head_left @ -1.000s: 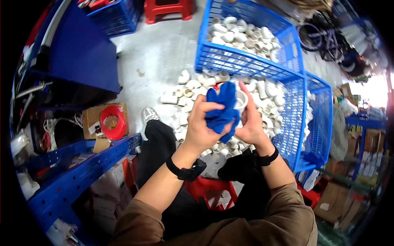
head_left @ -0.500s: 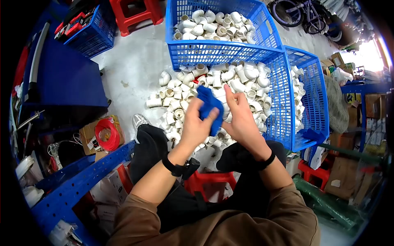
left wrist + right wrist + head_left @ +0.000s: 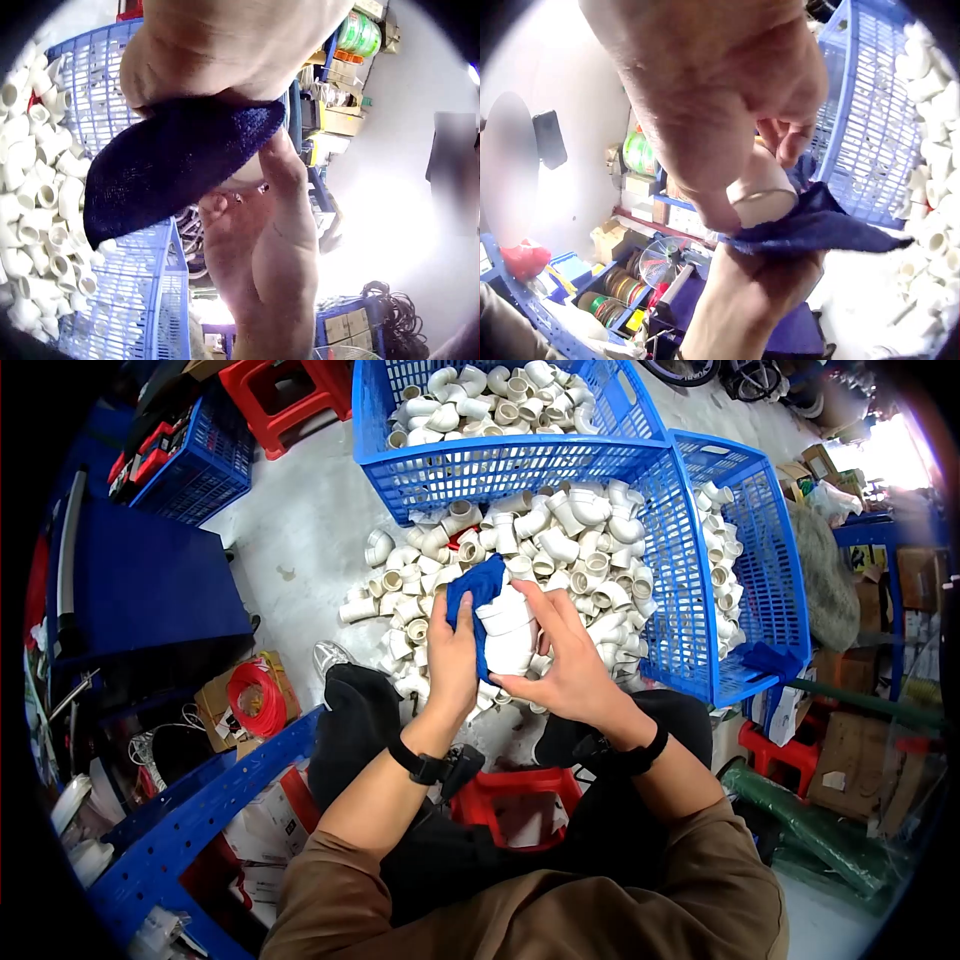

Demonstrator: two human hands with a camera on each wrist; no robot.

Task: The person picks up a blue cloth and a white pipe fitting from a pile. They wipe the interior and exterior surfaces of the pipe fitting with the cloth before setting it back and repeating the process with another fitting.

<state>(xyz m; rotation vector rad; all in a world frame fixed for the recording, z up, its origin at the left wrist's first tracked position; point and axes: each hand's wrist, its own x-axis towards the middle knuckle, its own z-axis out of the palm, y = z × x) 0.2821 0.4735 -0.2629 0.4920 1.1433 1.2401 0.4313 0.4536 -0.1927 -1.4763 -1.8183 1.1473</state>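
A white plastic pipe elbow (image 3: 511,638) is held between both hands over the pile of fittings. My left hand (image 3: 455,665) grips a blue cloth (image 3: 474,588) and presses it along the elbow's left side. From the right, my right hand (image 3: 578,670) pinches the elbow between thumb and fingers. In the right wrist view the elbow's round end (image 3: 763,199) shows above the cloth (image 3: 810,231). The cloth (image 3: 169,169) covers most of the elbow in the left wrist view.
Many white pipe fittings (image 3: 590,508) lie heaped on the floor in front. A blue crate (image 3: 520,457) with fittings stands behind the heap, another blue crate (image 3: 785,560) to the right. A red stool (image 3: 512,788) is between the legs, a blue perforated beam (image 3: 220,790) at left.
The cloth has gone from bunched around the elbow to lying along its left side, showing more of the elbow. Both hands shifted left in the view as the head turned.
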